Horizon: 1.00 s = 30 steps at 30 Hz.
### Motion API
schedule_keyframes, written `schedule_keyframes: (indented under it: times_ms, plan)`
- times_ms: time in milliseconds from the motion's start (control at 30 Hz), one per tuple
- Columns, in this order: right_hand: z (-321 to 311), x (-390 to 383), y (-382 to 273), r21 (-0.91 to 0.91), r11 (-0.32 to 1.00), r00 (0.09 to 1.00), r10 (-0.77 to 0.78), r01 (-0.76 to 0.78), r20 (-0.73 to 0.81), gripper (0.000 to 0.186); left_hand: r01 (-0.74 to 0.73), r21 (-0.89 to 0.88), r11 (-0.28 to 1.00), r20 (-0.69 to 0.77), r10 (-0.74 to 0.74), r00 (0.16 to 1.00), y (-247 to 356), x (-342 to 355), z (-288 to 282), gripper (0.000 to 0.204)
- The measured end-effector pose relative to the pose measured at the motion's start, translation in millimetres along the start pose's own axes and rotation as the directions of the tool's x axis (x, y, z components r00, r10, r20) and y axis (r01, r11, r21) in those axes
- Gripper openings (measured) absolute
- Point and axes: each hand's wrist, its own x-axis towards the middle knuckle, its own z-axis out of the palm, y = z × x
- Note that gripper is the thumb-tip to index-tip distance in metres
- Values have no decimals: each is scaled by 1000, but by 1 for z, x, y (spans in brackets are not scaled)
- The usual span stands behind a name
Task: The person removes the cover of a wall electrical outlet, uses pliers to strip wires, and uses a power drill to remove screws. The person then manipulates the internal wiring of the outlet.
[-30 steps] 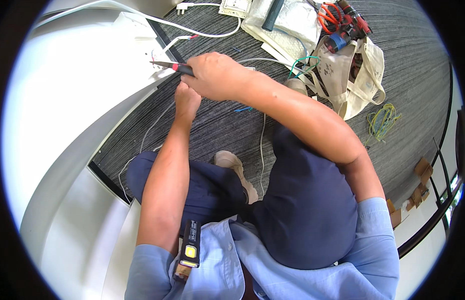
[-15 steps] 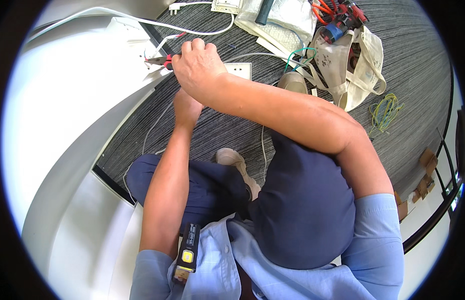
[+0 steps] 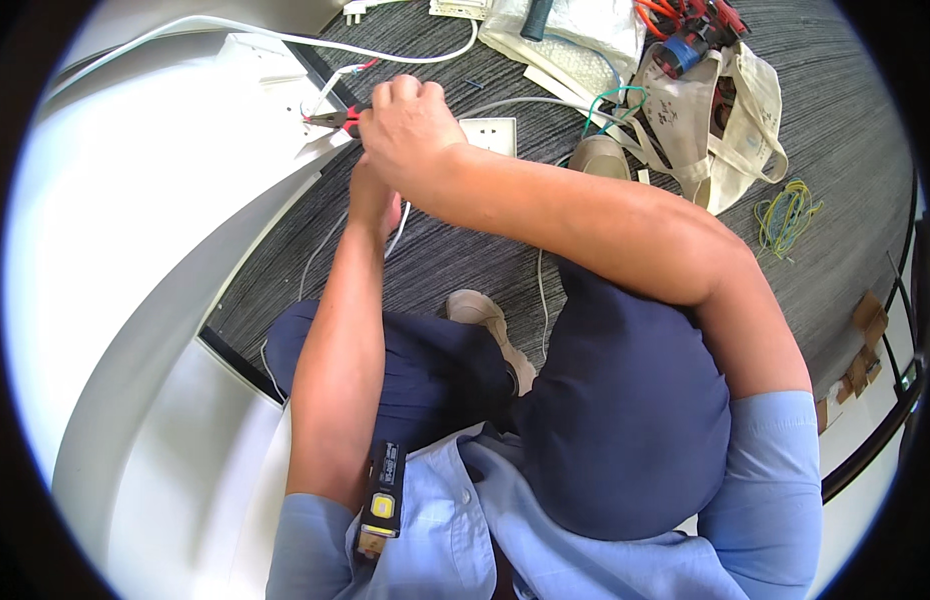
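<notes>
My right hand (image 3: 410,125) is closed around red-handled pliers (image 3: 335,120), whose jaws point left at the wires coming out of the white wall (image 3: 135,250). Directly below it, my left hand (image 3: 373,200) is mostly hidden under the right hand; its fingers cannot be seen. A white cable (image 3: 315,42) runs along the wall's base toward the pliers. A white socket plate (image 3: 488,135) lies on the grey carpet just right of my right hand.
A cloth tool bag (image 3: 705,110) with red and blue tools lies at the top right. Green and yellow wire coils (image 3: 785,215) rest on the carpet. My shoes (image 3: 485,315) and knees fill the middle. A yellow-and-black tester (image 3: 382,500) sits in my shirt pocket.
Both hands have shifted up and slightly right in the view along the wall. The pliers stay in my right hand at the wires. More of the socket plate shows.
</notes>
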Motion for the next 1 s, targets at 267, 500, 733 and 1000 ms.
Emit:
schedule_keyframes:
  times_ms: [267,500,733,1000]
  plan:
    - [1,-11,10,-29,999,999,-31,30,-29,48,23,59,998,16,-24,1000,-1,4,-2,12]
    - [2,-25,39,492,862,978,19,-122,209,46,128,158,979,-26,-126,992,-6,16,-12,21]
    - [29,-15,36,634,771,998,48,-63,41,39,103,132,986,1,-104,995,-11,24,-14,20]
    - [26,-9,38,745,662,986,56,83,-159,33,41,120,992,74,-50,996,-15,28,-18,18]
